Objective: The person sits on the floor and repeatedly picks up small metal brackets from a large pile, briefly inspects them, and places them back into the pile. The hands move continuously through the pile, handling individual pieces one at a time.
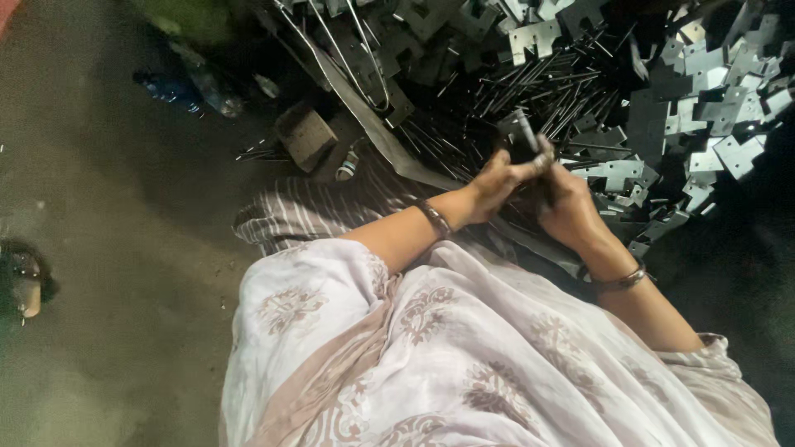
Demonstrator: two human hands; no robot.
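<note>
Both hands met right over the scrap pile here. The left hand (pixel 490 184) and the right hand (pixel 566 207) were pressed up against each other, and a thin grey metal rod (pixel 527 132) stuck up from between them, tilted a bit. The fingers (pixel 540 160) were curled tight and pinching the lower end of that rod, with its top poking free above the knuckles. It was too blurry to tell which hand did most of the gripping. Just behind them lay a heap of thin dark metal rods (pixel 530 91), and to the right a pile of flat grey notched metal plates (pixel 720 108). A small brown block (pixel 305 136) sat on the floor (pixel 108 248), well to the left.
</note>
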